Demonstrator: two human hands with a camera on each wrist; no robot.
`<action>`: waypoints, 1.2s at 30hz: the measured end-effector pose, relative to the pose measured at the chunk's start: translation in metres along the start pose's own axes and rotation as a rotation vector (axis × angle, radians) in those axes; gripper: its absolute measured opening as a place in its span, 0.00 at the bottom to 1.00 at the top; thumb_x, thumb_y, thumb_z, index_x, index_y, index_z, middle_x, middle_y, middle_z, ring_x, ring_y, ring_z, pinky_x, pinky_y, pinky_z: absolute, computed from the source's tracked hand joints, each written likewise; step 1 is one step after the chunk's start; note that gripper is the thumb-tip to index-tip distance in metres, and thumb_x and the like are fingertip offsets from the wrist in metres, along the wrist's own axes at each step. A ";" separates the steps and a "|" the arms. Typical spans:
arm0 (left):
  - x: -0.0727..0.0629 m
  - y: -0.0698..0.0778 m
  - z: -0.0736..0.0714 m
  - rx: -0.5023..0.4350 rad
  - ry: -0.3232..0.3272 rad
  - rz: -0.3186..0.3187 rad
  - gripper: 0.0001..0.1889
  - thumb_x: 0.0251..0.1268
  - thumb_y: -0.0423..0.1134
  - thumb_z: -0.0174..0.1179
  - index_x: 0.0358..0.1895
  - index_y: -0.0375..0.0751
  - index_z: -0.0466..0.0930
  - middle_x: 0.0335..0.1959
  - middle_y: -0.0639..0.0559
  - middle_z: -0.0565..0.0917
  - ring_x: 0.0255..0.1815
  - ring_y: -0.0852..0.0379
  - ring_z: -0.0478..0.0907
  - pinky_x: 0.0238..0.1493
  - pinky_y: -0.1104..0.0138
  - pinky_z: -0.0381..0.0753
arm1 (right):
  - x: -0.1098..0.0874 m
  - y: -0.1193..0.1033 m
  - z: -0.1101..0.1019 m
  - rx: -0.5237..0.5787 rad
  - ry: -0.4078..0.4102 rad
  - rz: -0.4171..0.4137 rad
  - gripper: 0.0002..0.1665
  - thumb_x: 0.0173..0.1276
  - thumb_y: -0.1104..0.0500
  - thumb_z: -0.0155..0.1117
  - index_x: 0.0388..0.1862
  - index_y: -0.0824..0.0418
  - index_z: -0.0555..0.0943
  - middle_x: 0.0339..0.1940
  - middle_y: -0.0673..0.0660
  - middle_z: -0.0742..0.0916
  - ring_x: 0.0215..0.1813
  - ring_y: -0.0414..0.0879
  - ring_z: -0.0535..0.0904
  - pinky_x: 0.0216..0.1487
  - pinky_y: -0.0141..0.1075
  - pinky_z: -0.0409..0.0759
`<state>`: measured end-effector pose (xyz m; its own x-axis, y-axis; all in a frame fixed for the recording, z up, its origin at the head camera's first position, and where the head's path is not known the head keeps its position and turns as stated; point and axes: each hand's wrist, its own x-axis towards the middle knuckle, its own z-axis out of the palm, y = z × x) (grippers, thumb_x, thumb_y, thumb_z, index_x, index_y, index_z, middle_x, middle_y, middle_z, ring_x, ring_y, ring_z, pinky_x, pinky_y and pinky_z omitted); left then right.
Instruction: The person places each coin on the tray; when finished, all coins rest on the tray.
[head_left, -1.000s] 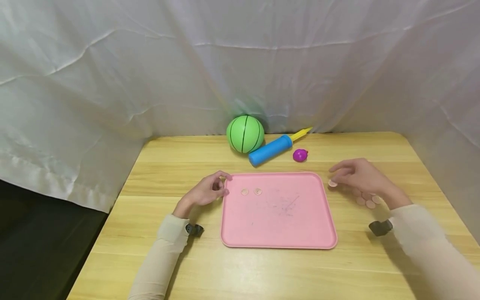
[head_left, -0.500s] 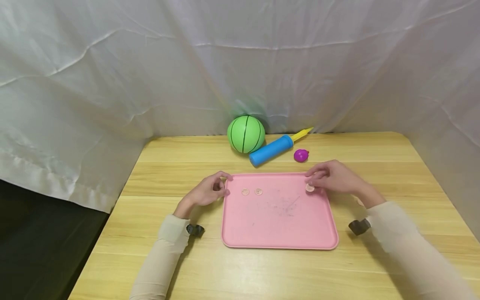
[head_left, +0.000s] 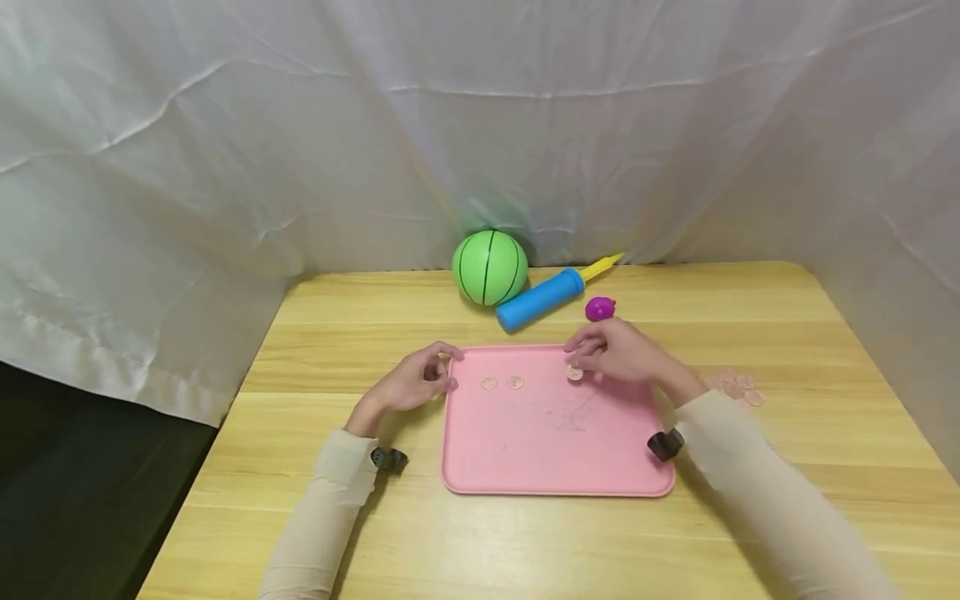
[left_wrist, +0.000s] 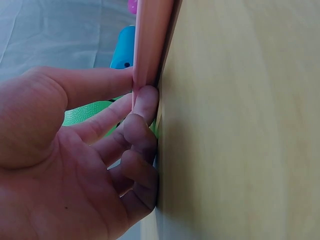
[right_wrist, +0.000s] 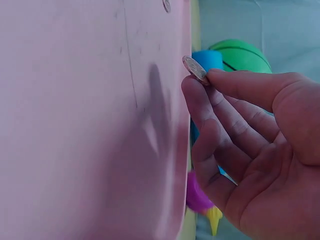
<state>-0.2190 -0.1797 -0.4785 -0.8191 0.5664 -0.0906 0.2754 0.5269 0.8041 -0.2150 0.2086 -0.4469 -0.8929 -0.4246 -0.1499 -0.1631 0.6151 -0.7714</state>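
Between thumb and index finger, my right hand [head_left: 624, 353] pinches a coin [right_wrist: 195, 69] above the far side of the pink tray [head_left: 555, 486]. Two more coins lie flat in the tray's far left part, a left coin [head_left: 489, 383] and a right coin [head_left: 515, 382]. At the tray's far left corner, my left hand [head_left: 407, 381] grips the rim. The left wrist view shows its thumb [left_wrist: 100, 84] against the rim and a fingertip [left_wrist: 147, 100] on the other side. Several loose coins [head_left: 738, 385] lie on the wooden table to the right of the tray.
Behind the tray sit a green ball [head_left: 490, 267] with black lines, a blue hand pump [head_left: 540, 300] with a yellow nozzle, and a small purple object [head_left: 600, 308]. A pale curtain [head_left: 480, 125] hangs along the table's [head_left: 480, 542] back and sides.
My right hand has carried the coin leftward from beside the loose coins to above the tray. The left hand and the two coins in the tray have stayed put.
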 end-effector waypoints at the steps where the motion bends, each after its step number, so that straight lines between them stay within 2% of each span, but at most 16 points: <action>1: 0.000 0.000 0.000 -0.001 0.000 -0.001 0.22 0.76 0.28 0.65 0.70 0.34 0.76 0.36 0.45 0.81 0.35 0.56 0.73 0.41 0.69 0.74 | 0.003 -0.001 0.002 -0.001 -0.006 -0.008 0.17 0.74 0.62 0.75 0.58 0.68 0.88 0.45 0.60 0.96 0.43 0.49 0.92 0.42 0.30 0.83; 6: 0.000 0.000 0.000 -0.007 -0.002 -0.003 0.22 0.76 0.28 0.65 0.70 0.34 0.76 0.36 0.45 0.81 0.35 0.56 0.73 0.41 0.69 0.74 | 0.015 -0.005 0.013 0.019 -0.022 -0.045 0.16 0.74 0.64 0.74 0.57 0.70 0.88 0.45 0.62 0.95 0.41 0.49 0.92 0.39 0.30 0.83; 12: 0.001 -0.002 -0.001 -0.009 -0.007 0.017 0.22 0.76 0.28 0.65 0.70 0.34 0.76 0.36 0.44 0.82 0.35 0.56 0.74 0.42 0.68 0.75 | 0.024 -0.007 0.028 0.009 -0.024 -0.077 0.13 0.73 0.65 0.74 0.54 0.68 0.89 0.44 0.60 0.95 0.43 0.44 0.89 0.45 0.29 0.84; 17: 0.001 -0.002 -0.002 -0.009 -0.009 0.019 0.22 0.76 0.28 0.65 0.69 0.33 0.76 0.36 0.44 0.82 0.35 0.56 0.74 0.43 0.68 0.75 | 0.029 -0.008 0.036 0.009 -0.031 -0.081 0.14 0.72 0.66 0.76 0.54 0.67 0.89 0.45 0.60 0.95 0.46 0.47 0.91 0.51 0.33 0.86; 23: 0.000 0.001 -0.002 -0.011 -0.010 0.014 0.22 0.76 0.28 0.64 0.70 0.33 0.76 0.36 0.43 0.82 0.35 0.56 0.74 0.43 0.68 0.74 | 0.032 -0.011 0.040 -0.001 -0.023 -0.080 0.13 0.71 0.67 0.75 0.54 0.66 0.89 0.45 0.60 0.95 0.47 0.48 0.91 0.56 0.42 0.89; 36: 0.000 0.000 -0.001 -0.008 -0.011 0.005 0.22 0.77 0.28 0.64 0.70 0.33 0.76 0.36 0.44 0.81 0.35 0.56 0.73 0.43 0.67 0.74 | 0.030 -0.017 0.046 -0.032 -0.026 -0.085 0.10 0.73 0.68 0.73 0.51 0.65 0.89 0.44 0.59 0.94 0.46 0.47 0.89 0.56 0.43 0.89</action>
<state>-0.2199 -0.1801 -0.4776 -0.8120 0.5761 -0.0930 0.2755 0.5189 0.8092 -0.2199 0.1543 -0.4672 -0.8643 -0.4927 -0.1011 -0.2514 0.5972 -0.7617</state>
